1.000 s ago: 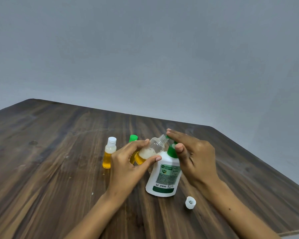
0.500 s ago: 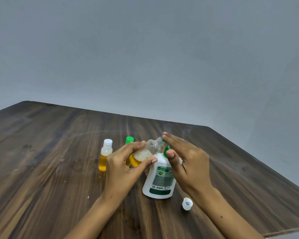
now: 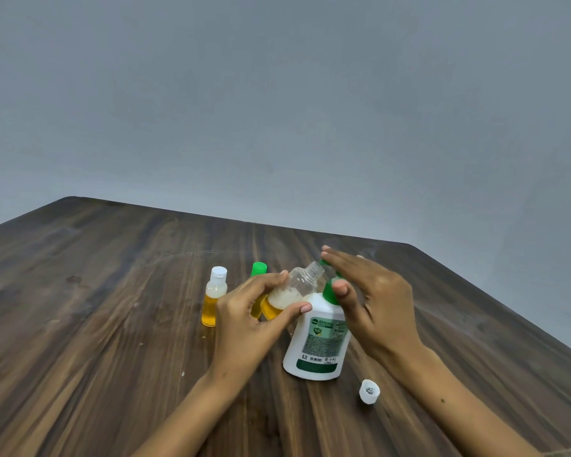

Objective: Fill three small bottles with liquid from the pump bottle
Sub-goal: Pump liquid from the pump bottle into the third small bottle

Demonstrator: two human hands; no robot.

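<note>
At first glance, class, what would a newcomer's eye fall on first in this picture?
First, the two hands at the centre: the left hand holds a tilted, uncapped small bottle, partly filled with orange liquid, its neck toward the green pump of the white pump bottle, where the right hand rests. Left stands a white-capped filled bottle; a loose white cap lies near right.

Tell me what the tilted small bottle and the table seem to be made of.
Small bottle: probably clear glossy plastic; the orange liquid and foam show through its wall. Table: dark brown wood or wood-look laminate with a low sheen; streaked grain and a knot show, which one is unclear.
</note>
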